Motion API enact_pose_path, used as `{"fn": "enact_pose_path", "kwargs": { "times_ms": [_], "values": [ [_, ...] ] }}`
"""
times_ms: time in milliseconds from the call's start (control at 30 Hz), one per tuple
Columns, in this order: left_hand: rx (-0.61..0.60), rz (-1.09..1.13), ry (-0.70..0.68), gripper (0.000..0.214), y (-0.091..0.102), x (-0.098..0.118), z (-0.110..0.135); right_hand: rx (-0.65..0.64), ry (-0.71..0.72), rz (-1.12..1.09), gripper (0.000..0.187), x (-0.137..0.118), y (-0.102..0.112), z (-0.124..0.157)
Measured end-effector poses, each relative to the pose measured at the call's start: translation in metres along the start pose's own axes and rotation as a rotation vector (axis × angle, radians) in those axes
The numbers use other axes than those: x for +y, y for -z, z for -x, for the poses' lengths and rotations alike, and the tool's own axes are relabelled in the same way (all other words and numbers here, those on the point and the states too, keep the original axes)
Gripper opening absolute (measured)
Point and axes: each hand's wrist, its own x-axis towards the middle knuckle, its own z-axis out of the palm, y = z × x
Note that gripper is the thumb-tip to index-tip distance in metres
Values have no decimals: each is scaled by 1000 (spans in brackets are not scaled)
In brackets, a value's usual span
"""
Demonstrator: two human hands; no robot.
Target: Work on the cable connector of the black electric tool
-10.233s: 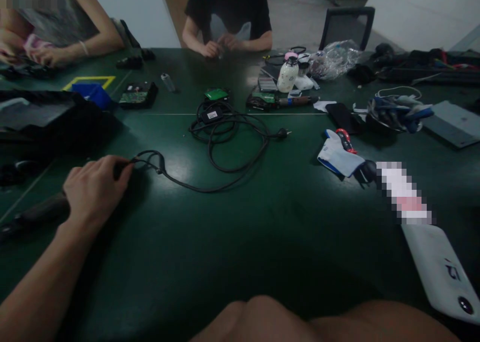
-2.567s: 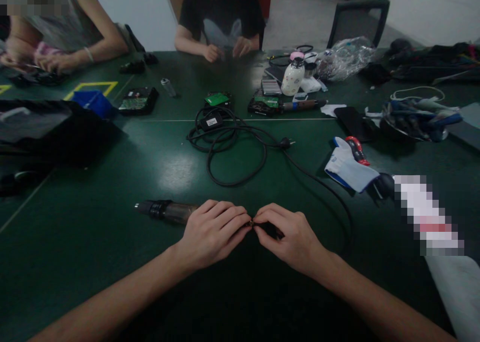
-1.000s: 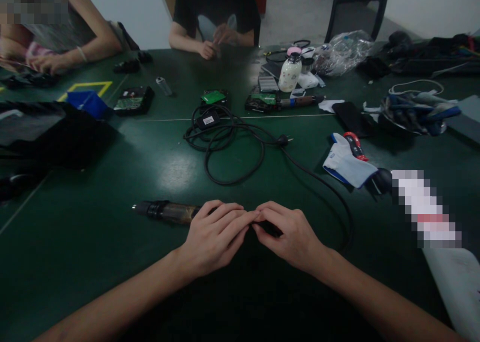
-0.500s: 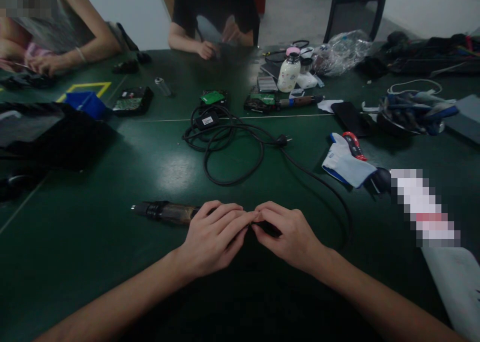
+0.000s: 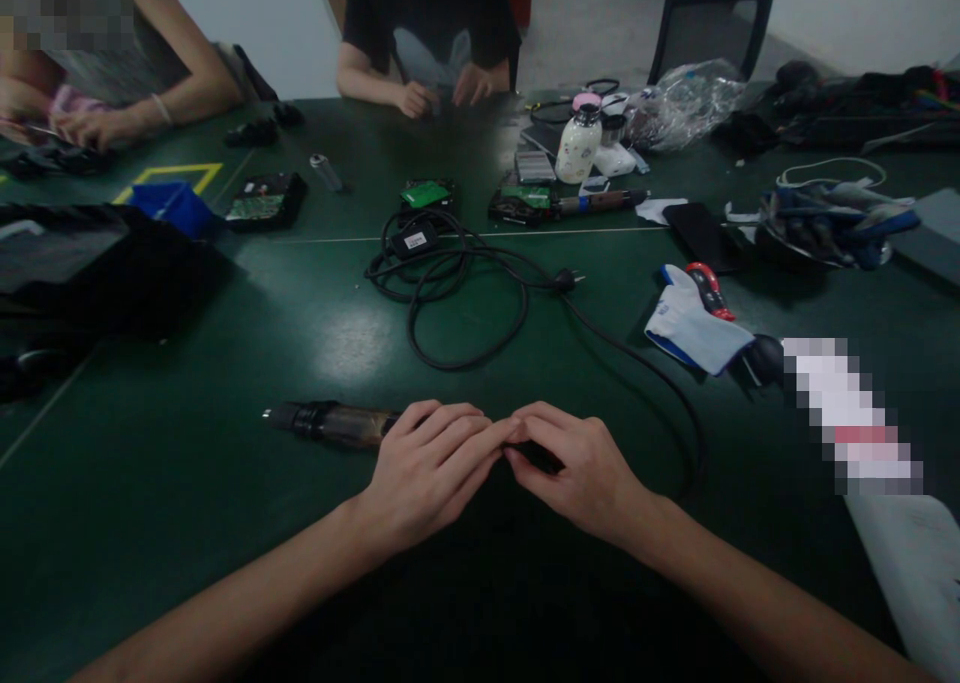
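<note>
Lying on the green table (image 5: 225, 563) close to the person, the dark tool (image 5: 330, 423) looks stiff and rather heavy, best gripped around its barrel. The left hand (image 5: 427, 473) curls over its rear end. The right hand (image 5: 577, 468) pinches the soft black cable (image 5: 637, 363) there, with the fingertips of both hands touching.

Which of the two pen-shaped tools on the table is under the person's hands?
The dark tool nearest the person, its end under the left hand; the blue-banded tool lies untouched by the white bottle.
</note>
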Motion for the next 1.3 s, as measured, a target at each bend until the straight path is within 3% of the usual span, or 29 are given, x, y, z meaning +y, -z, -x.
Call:
{"fn": "enact_pose_path", "kwargs": {
  "times_ms": [1300],
  "values": [
    [17, 7, 19, 41, -1, 2, -2, -1, -19, -8, 5, -2, 2, -1]
  ]
}}
